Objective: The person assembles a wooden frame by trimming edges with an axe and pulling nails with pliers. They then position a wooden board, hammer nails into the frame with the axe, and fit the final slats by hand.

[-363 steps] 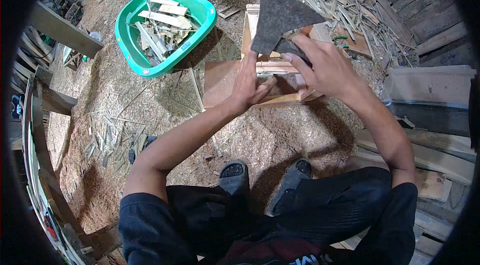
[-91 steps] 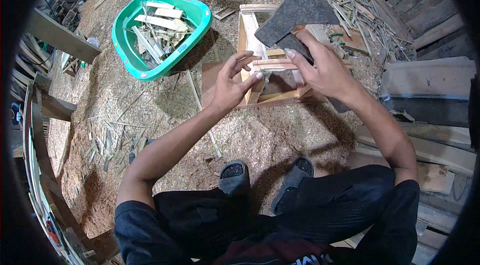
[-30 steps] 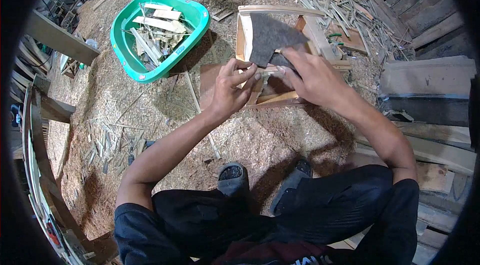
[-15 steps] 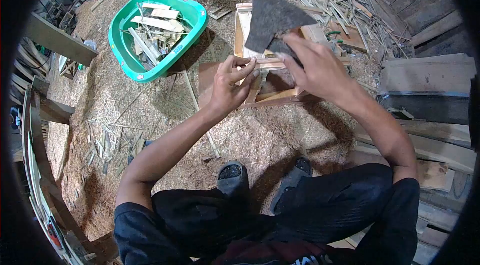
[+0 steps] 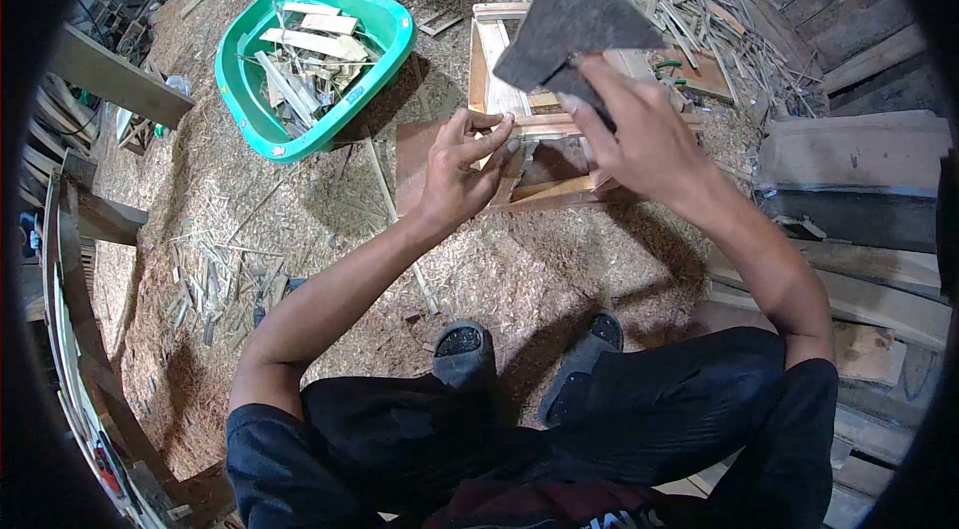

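Observation:
My right hand (image 5: 639, 134) grips a tool with a broad, dark, flat metal blade (image 5: 579, 21), raised over a wooden frame. Against the near crosspiece (image 5: 569, 126) of the frame, my left hand (image 5: 468, 164) pinches with thumb and fingers; whatever sits between the fingertips is too small to make out. The frame has a pale slat (image 5: 494, 64) running away from me on its left side and an opening near me, beside a brown board (image 5: 415, 164). The tool's handle is mostly hidden in my right hand.
A green basin (image 5: 240, 109) with wood offcuts stands at the back left. Scrap sticks (image 5: 689, 19) and a green-handled tool (image 5: 667, 64) lie at the back right. Planks (image 5: 859, 149) are stacked on the right. Wood shavings cover the floor around my sandals (image 5: 465, 354).
My right hand and the blade have shifted slightly to the right, and the blade has tilted. My left hand stays at the crosspiece.

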A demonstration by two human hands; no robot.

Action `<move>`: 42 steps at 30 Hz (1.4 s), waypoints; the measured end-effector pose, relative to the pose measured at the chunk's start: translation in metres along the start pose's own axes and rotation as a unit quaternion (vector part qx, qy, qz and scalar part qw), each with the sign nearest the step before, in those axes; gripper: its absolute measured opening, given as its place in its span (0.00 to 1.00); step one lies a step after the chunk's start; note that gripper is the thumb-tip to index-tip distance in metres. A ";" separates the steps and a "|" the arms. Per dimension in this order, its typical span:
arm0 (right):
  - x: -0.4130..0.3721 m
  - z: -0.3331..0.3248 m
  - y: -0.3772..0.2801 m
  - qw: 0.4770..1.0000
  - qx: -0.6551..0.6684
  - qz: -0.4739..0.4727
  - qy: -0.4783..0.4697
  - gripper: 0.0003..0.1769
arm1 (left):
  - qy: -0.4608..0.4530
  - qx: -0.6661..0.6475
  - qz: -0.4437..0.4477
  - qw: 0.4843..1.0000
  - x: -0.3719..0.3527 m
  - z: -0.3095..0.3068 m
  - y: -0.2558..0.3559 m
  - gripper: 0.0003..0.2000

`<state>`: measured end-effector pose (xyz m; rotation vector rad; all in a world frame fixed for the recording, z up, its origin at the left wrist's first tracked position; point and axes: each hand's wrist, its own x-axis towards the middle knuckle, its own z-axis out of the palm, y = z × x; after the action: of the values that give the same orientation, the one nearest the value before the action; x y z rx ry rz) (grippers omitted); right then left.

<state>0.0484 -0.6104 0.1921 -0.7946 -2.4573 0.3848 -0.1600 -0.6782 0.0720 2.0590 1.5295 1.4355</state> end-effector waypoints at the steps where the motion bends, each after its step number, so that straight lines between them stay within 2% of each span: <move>1: -0.002 0.002 -0.001 0.998 -0.028 0.020 -0.043 0.19 | -0.002 0.001 0.005 1.000 0.000 -0.001 0.000 0.15; 3: -0.009 0.005 -0.006 0.986 -0.086 0.059 -0.129 0.19 | -0.006 0.001 0.017 1.000 -0.001 -0.001 0.002 0.15; 6: -0.005 0.009 0.004 0.997 -0.030 0.015 -0.066 0.20 | -0.004 -0.010 -0.007 1.000 -0.001 0.000 0.002 0.16; 9: 0.000 -0.004 -0.009 0.998 0.006 0.040 -0.037 0.20 | -0.003 -0.018 -0.003 1.000 -0.001 0.002 -0.001 0.15; 12: -0.006 0.006 -0.003 1.000 -0.004 0.017 -0.017 0.19 | -0.011 -0.012 -0.007 1.000 0.001 0.000 0.000 0.15; 15: -0.014 0.009 -0.003 0.994 -0.051 0.032 -0.095 0.19 | -0.017 -0.002 -0.006 1.000 -0.001 -0.003 0.004 0.16; 18: -0.004 0.002 -0.002 0.997 -0.005 0.028 -0.066 0.19 | -0.011 0.002 -0.005 1.000 0.001 -0.001 0.001 0.15; 21: 0.000 0.000 -0.001 0.998 -0.027 -0.045 0.032 0.19 | -0.013 -0.017 -0.019 1.000 0.001 -0.002 0.006 0.15; 24: -0.013 0.013 0.004 0.998 -0.046 0.005 -0.042 0.19 | -0.017 -0.022 -0.015 1.000 0.000 0.000 -0.001 0.15; 27: -0.017 0.014 0.006 0.995 -0.061 0.017 -0.071 0.19 | -0.012 -0.042 -0.025 0.999 -0.003 0.001 0.003 0.15; 30: 0.002 -0.009 -0.012 0.995 0.017 0.067 -0.075 0.19 | -0.015 -0.014 -0.019 1.000 0.001 -0.001 0.004 0.15; 31: 0.000 -0.001 -0.004 1.000 -0.002 0.010 -0.004 0.19 | -0.013 -0.018 -0.017 1.000 0.000 0.000 0.002 0.15; 34: -0.006 0.005 -0.010 0.997 0.038 0.057 -0.024 0.19 | -0.010 -0.022 0.004 1.000 0.001 -0.001 0.001 0.15; 37: -0.015 0.013 -0.005 0.996 -0.044 0.030 -0.074 0.19 | -0.020 -0.023 -0.016 0.999 -0.001 -0.001 0.004 0.15; 39: -0.009 0.005 -0.004 0.994 -0.008 0.072 -0.085 0.18 | -0.010 -0.032 -0.017 0.999 0.002 0.001 0.003 0.16; 41: -0.004 0.002 0.001 1.000 -0.011 0.004 -0.009 0.18 | -0.010 -0.039 -0.024 0.999 -0.002 0.001 0.005 0.16; 42: -0.003 -0.001 -0.001 0.999 0.008 0.030 -0.021 0.18 | -0.012 -0.040 -0.023 0.999 -0.001 0.001 0.004 0.16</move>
<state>0.0504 -0.6135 0.1918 -0.8623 -2.4712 0.4469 -0.1567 -0.6803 0.0731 1.9754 1.4756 1.4272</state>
